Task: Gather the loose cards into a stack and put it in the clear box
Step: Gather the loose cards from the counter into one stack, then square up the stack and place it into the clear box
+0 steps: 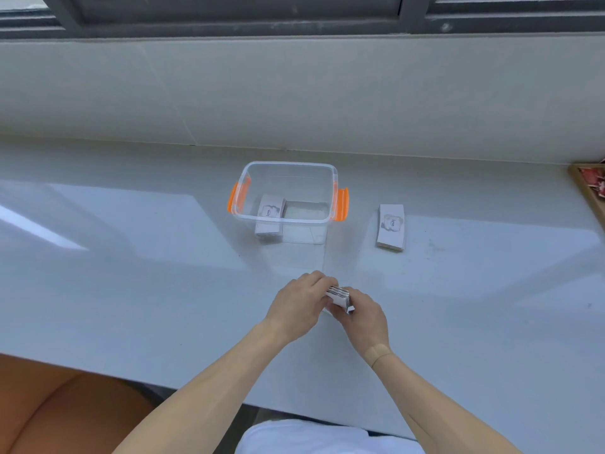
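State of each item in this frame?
clear box: open, no lid, upright
stack in box: lying flat, left side
stack on counter: flat, right of box
held cards: on edge, uneven
left hand: gripping cards
right hand: gripping cards

- There is one view only, from a wide-angle camera worn on the person's head, so no second view shares any of the scene.
- It looks forward and steeply down along both bare forearms onto the pale counter (131,257).
- The left hand (299,306) and right hand (365,317) sit low in the middle of the frame, close to the camera.
- The clear box (288,167) lies farther off, just above the middle.
- The far wall (294,93) and a window frame (229,14) fill the top.
- Straight edges bow near the borders, as a wide lens makes them.
- The person's lap shows at the bottom edge.
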A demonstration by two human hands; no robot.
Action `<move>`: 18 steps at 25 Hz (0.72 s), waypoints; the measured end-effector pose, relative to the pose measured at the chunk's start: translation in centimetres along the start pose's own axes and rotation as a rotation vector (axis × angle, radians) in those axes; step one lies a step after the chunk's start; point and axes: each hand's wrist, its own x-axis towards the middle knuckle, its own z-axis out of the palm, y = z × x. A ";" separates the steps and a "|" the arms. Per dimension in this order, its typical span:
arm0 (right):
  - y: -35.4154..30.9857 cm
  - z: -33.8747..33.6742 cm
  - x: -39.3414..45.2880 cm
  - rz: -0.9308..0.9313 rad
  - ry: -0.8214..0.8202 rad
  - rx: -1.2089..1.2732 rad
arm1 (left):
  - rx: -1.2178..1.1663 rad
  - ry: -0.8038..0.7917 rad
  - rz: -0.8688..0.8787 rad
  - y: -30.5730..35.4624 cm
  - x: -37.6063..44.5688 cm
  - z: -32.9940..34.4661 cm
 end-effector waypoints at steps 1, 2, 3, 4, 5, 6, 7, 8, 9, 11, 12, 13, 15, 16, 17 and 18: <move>0.1 0.2 0.1 0.001 -0.012 -0.021 | 0.012 -0.004 -0.005 -0.2 -0.3 0.2; 0.2 0.3 0.1 -0.006 -0.020 -0.039 | 0.024 -0.009 -0.006 -0.5 -0.5 0.4; 0.4 0.3 0.1 -0.020 -0.022 -0.055 | 0.032 -0.012 -0.002 -0.7 -0.7 0.4; 0.5 0.4 0.1 -0.036 -0.021 -0.065 | 0.036 -0.013 0.000 -0.9 -0.9 0.4; 0.6 0.4 0.1 -0.045 -0.024 -0.075 | 0.045 -0.016 0.000 -1.0 -1.0 0.4; 0.6 0.5 0.1 -0.050 -0.028 -0.087 | 0.067 -0.022 0.002 -1.1 -1.0 0.4; 0.6 0.6 0.0 -0.051 -0.032 -0.106 | 0.100 -0.025 0.006 -1.1 -1.1 0.5; 0.6 0.6 0.1 -0.057 -0.029 -0.127 | 0.131 -0.023 0.013 -1.1 -1.3 0.6; 0.7 0.6 0.1 -0.062 -0.026 -0.138 | 0.151 -0.019 0.019 -0.9 -1.3 0.6; 0.7 0.6 0.1 -0.065 -0.035 -0.125 | 0.152 0.001 0.024 -0.7 -1.5 0.5; 0.7 0.5 0.1 -0.066 -0.046 -0.115 | 0.144 0.026 0.032 -0.6 -1.7 0.5; 0.7 0.5 0.0 -0.065 -0.056 -0.107 | 0.142 0.051 0.044 -0.4 -1.9 0.6; 0.7 0.5 0.1 -0.052 -0.062 -0.100 | 0.196 0.036 0.090 -0.1 -2.2 1.0; 0.7 0.5 0.2 -0.039 -0.066 -0.106 | 0.238 -0.004 0.114 0.0 -2.2 1.3; 0.7 0.5 0.2 -0.027 -0.078 -0.109 | 0.264 -0.044 0.125 0.1 -2.2 1.6; 0.8 0.4 0.3 -0.016 -0.089 -0.100 | 0.263 -0.063 0.120 0.0 -2.1 1.8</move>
